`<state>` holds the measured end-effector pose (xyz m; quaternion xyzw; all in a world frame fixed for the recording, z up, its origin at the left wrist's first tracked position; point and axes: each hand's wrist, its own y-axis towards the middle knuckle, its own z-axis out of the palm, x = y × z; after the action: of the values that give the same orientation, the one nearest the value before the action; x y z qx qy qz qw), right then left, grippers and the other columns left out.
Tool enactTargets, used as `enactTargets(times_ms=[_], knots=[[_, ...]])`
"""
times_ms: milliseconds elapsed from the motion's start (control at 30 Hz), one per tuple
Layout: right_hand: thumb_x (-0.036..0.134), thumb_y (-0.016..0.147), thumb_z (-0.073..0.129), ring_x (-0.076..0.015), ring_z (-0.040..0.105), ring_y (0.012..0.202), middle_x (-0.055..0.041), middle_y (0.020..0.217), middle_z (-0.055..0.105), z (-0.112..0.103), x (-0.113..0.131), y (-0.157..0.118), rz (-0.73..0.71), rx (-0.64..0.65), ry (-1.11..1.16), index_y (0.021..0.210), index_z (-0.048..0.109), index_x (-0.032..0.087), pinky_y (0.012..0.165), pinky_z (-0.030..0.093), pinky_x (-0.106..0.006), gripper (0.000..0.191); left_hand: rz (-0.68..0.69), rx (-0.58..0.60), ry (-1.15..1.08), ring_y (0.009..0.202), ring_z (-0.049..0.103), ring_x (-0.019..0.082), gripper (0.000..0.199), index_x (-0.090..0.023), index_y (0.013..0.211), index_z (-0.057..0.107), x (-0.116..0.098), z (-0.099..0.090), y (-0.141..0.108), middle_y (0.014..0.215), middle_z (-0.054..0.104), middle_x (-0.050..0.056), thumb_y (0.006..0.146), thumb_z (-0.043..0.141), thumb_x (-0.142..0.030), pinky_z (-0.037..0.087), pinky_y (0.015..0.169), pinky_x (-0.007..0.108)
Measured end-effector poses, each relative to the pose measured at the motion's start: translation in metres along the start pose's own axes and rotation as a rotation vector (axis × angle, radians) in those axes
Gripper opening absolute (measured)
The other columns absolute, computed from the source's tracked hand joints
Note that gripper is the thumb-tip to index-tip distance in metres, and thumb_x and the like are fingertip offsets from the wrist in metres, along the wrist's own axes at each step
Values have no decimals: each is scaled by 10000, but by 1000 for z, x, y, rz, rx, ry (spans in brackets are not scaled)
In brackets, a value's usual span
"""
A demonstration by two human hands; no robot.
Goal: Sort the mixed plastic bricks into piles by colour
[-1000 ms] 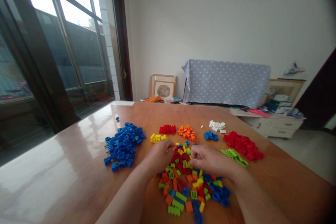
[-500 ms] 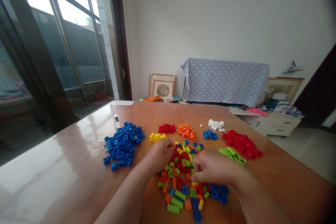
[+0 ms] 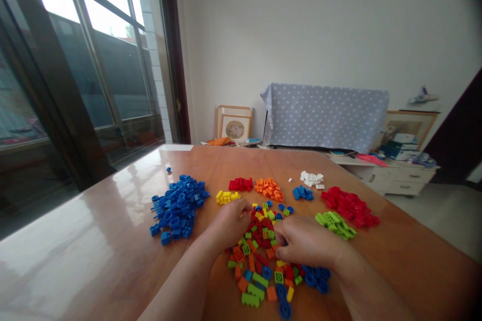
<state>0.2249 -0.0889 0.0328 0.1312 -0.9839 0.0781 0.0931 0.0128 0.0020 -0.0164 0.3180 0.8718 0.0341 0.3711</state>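
A mixed heap of small toy building bricks (image 3: 259, 233) in red, orange, yellow, green and blue lies in front of me. Over its left edge, my left hand (image 3: 234, 218) is closed with the fingers curled in, close to a small yellow brick group (image 3: 228, 197). My right hand (image 3: 303, 243) hovers over the heap's right side, its thumb and fingers bent together. Whatever either hand holds is hidden by the fingers. Round blue pieces (image 3: 317, 279) lie below my right wrist, and lime green bricks (image 3: 336, 224) are to its right.
Sorted piles stand around the brown table (image 3: 113, 241): a big blue pile (image 3: 178, 205), red bricks (image 3: 241, 184), orange bricks (image 3: 269, 189), a small blue group (image 3: 303, 193), white bricks (image 3: 312, 179) and a larger red pile (image 3: 348, 205).
The whole view has shifted slightly. My right hand has moved a little to the left relative to the heap; my left hand stays at nearly the same place. The piles look unchanged.
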Motion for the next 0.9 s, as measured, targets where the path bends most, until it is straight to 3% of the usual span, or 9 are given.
enactTargets(times_ms=[267,467,767,900], knots=[[384,733,720,-119,406,551,9,647,614,5,-4,5,22,-8,21,715,682,226,532,187,-274,164,9,18,3,808,591,175,189,-184,927,680,-3,-1,-1,892,686,40,838,513,-178,415,692,251],[274,741,687,-123,457,594,10,686,631,5,-8,7,13,-43,68,762,684,222,546,193,-268,57,24,31,-45,851,600,181,182,-184,919,681,-17,-3,-3,912,685,45,826,526,-164,427,707,251],[245,823,597,-120,501,616,20,687,627,0,0,18,22,-272,262,869,643,214,549,228,-243,72,20,124,-499,815,612,153,193,-167,1021,669,-26,10,-3,912,696,42,893,555,-257,436,680,240],[239,832,598,-126,544,661,10,749,655,6,7,26,-34,-364,365,871,622,205,576,297,-230,57,-45,61,-594,741,571,130,131,-147,934,648,-22,11,1,827,656,25,846,599,-231,408,633,226]])
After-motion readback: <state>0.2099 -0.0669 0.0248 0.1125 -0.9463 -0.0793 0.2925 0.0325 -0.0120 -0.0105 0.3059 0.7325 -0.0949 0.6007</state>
